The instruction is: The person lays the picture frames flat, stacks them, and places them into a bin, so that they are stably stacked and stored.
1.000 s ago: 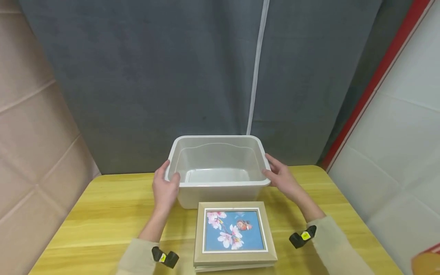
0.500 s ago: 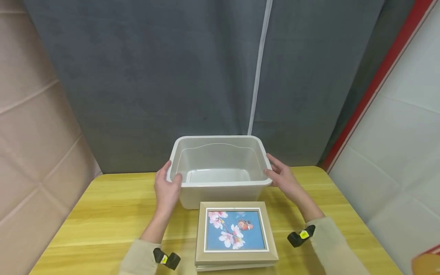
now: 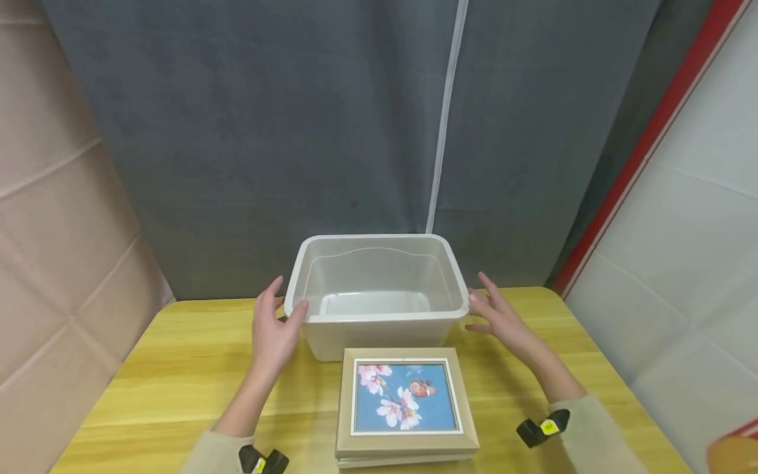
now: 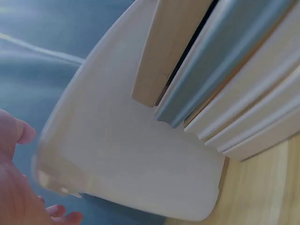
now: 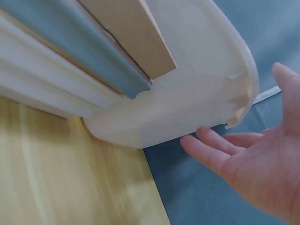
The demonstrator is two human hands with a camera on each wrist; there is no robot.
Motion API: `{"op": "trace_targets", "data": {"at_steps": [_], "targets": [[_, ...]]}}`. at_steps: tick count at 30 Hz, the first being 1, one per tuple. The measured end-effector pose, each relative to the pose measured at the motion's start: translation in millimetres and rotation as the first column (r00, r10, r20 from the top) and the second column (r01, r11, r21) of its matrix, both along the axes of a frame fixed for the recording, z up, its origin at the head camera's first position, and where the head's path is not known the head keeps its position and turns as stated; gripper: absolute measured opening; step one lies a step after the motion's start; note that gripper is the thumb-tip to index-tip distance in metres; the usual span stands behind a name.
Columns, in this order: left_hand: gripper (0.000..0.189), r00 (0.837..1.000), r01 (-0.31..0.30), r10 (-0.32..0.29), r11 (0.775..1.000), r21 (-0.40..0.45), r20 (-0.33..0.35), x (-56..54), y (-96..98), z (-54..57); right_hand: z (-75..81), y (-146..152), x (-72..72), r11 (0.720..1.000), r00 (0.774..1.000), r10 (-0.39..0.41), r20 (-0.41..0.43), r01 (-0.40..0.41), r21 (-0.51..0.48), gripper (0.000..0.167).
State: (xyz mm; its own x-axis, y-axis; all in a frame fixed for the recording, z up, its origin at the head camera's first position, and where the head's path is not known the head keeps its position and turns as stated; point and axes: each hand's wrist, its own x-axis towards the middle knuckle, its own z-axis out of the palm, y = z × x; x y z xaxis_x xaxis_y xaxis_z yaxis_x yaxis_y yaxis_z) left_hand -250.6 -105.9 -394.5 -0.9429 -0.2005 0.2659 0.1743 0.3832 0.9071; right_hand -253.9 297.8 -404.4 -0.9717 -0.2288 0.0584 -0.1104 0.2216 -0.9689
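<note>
A white plastic tub [image 3: 379,332] stands at the back of the table, its inside bare. My left hand [image 3: 274,336] is beside its left end, fingers spread; in the left wrist view a gap shows between hand and tub. Off the right end is my right hand [image 3: 503,326], fingers extended and holding nothing; its thumb is close to the rim, and I cannot tell whether it touches. In front of the tub lies a stack of picture frames [image 3: 405,444], the top one showing pink blossoms and a butterfly. Wrist views show wood-coloured, blue and white frame edges [image 4: 220,61].
The wooden table [image 3: 177,368] carries the tub and the stack. A grey curtain [image 3: 266,131] hangs directly behind the tub. Pale panels flank the table on both sides, and a reddish-orange object [image 3: 734,451] shows at the lower right corner.
Both hands have let go of the tub's rim and moved slightly outward, the left to the left and the right to the right. Tub and frames stay in place.
</note>
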Motion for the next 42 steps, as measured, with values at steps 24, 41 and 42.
{"op": "trace_targets", "data": {"at_steps": [24,41,42], "targets": [[0.055,0.982,0.140,-0.147,0.988,-0.065,-0.118,102.4,9.3,-29.8,-46.8,-19,93.5,0.979,0.983,0.123,0.138,-0.097,-0.178,0.072],[0.081,0.946,0.306,-0.307,0.952,0.024,0.105,98.1,36.5,-60.5,-63.7,-37,104.8,0.973,0.975,0.127,0.181,-0.087,-0.213,0.091],[0.082,0.943,0.314,-0.316,0.949,0.031,0.107,97.6,37.4,-61.4,-63.9,-37,105.0,0.973,0.973,0.124,0.193,-0.081,-0.214,0.091]]}}
